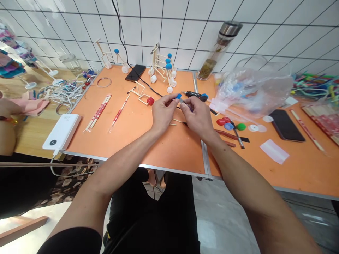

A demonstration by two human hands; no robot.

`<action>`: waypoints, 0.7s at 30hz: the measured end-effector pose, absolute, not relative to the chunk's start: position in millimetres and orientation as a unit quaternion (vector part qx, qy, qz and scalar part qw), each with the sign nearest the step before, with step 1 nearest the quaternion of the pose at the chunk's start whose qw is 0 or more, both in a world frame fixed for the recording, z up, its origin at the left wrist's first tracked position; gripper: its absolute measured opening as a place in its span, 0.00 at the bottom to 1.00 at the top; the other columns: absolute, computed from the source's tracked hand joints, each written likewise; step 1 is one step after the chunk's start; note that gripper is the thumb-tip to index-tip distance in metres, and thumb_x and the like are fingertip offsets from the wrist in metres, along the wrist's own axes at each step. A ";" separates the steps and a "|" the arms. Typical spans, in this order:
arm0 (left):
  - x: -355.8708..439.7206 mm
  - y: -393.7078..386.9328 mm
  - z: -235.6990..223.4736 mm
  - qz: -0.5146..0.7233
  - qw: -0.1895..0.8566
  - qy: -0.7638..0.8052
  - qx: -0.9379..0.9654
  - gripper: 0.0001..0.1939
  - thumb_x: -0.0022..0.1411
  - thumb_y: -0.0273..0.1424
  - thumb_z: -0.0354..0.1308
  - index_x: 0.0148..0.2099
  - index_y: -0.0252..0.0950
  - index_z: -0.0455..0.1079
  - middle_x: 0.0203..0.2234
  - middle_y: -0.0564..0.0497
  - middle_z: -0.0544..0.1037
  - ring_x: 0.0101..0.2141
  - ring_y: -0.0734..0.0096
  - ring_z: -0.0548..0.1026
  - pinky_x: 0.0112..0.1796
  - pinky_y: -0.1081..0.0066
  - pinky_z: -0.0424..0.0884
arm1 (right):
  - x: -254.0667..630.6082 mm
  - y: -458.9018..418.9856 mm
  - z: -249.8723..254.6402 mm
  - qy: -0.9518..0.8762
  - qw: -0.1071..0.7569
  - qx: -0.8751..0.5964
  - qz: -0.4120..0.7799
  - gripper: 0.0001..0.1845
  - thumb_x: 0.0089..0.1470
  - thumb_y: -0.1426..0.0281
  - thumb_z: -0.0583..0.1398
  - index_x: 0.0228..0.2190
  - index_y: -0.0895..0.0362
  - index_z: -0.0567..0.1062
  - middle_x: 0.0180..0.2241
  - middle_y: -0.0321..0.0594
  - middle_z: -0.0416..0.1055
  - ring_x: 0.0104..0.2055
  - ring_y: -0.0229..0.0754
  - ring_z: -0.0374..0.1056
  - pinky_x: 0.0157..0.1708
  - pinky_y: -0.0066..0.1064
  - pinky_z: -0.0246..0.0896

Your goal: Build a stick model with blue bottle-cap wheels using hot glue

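Note:
My left hand (163, 112) is closed in a pinch on a small flat blue piece (179, 96), which sticks up past the fingertips. Close against it, my right hand (198, 114) is closed too, its fingertips around a slim dark tool that I cannot make out clearly. Just behind the right hand lies a black hot glue gun (195, 95). To the left of my hands rests a small frame of wooden sticks (139, 92) with a red bottle cap (150, 101) attached. Thin stick pieces (178, 121) lie beneath the hands.
Stick models with blue balls (168, 66) stand by the tiled wall, near a black phone (135, 72) and a glass bottle (219, 51). Wrapped chopsticks (98, 112) and a power bank (62, 131) are left; caps (241, 126) and a plastic bag (254, 88) right. Another person's arm (7, 123) shows far left.

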State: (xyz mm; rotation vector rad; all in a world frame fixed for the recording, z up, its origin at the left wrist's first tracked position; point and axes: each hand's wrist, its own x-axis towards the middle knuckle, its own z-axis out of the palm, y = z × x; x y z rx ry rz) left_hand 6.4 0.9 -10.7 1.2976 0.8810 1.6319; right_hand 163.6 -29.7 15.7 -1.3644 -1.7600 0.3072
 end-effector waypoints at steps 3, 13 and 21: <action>7.7 0.1 -8.9 0.663 0.456 0.336 0.489 0.05 0.67 0.27 0.74 0.44 0.41 0.88 0.42 0.50 0.91 0.45 0.64 0.88 0.55 0.63 0.83 | 164.0 -32.6 14.8 -0.729 0.385 -0.561 0.068 0.23 0.75 0.46 0.57 0.41 0.51 0.77 0.33 0.42 0.79 0.33 0.50 0.70 0.34 0.40 0.56; -0.8 6.3 -4.7 0.637 0.652 0.298 0.283 0.03 0.69 0.25 0.73 0.43 0.39 0.86 0.37 0.52 0.90 0.39 0.73 0.88 0.57 0.64 0.83 | 159.2 -42.0 18.7 -0.764 0.296 -0.573 -0.036 0.23 0.80 0.55 0.49 0.48 0.53 0.79 0.45 0.52 0.84 0.46 0.58 0.77 0.36 0.40 0.56; -3.5 11.2 -7.5 0.607 0.663 0.314 0.306 0.05 0.74 0.26 0.69 0.47 0.38 0.87 0.44 0.48 0.91 0.54 0.64 0.89 0.65 0.59 0.81 | 159.7 -45.5 26.7 -0.761 0.271 -0.588 -0.033 0.22 0.81 0.56 0.49 0.49 0.54 0.78 0.50 0.53 0.83 0.46 0.57 0.75 0.36 0.40 0.54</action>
